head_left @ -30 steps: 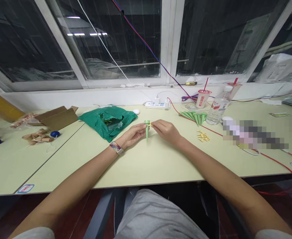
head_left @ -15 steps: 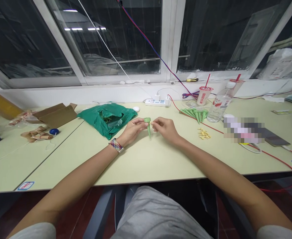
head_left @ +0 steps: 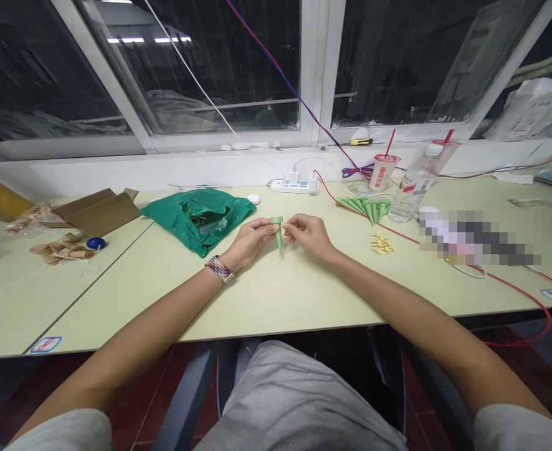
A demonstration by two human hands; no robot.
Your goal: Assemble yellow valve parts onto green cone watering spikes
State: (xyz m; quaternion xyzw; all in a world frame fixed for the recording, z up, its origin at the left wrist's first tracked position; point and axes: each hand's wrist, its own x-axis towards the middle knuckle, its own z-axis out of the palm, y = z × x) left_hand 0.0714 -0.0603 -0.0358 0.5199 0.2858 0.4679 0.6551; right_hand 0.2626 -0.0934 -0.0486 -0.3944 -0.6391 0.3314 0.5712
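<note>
My left hand (head_left: 251, 244) is closed round the upper part of a green plastic watering spike (head_left: 279, 243), which has a wide cap on top and its point downward. Close against the spike's right side, my right hand (head_left: 311, 237) pinches a small yellow valve piece, nearly hidden by the fingertips. Both hands are above the table, in front of my body. To the right lies a small pile of yellow valve pieces (head_left: 381, 244). Several more green watering spikes (head_left: 368, 208) rest side by side behind that pile.
A torn green bag (head_left: 172, 219) lies to the left, with a cardboard box (head_left: 104, 216) and wooden toys (head_left: 62, 250) beyond. At the back are a power strip (head_left: 282, 186), a drink cup (head_left: 383, 173) and a water bottle (head_left: 410, 194). A red cable (head_left: 398, 235) crosses the right side.
The yellow piece showed plainly between the hands a second ago; now the right fingertips mostly cover it. The spike tilted slightly in my left hand. The whole view has shifted a little.
</note>
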